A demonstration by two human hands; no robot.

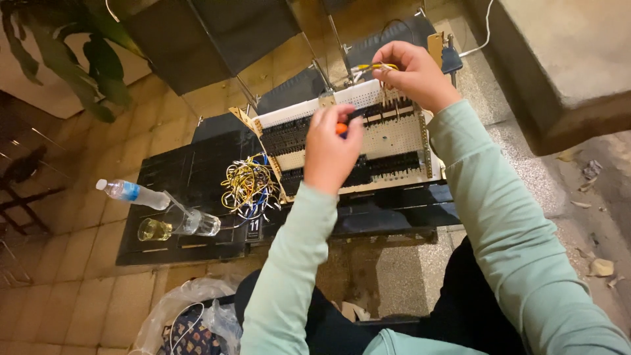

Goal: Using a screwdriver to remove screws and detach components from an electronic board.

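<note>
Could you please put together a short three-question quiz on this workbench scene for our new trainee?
1. True or false: the left hand holds a tool with an orange handle.
2. What does the right hand pinch above the terminal board? A) yellow wire B) a bottle C) a bag
3. What lies on the black table just left of the board?

Key: 1 true; 2 A; 3 a tangle of loose wires.

Both arms in pale green sleeves reach forward. Left hand [330, 152] closed, back toward camera. Right hand [411, 73] farther out, wrist bent, fingers [388, 64] pinched together.
</note>
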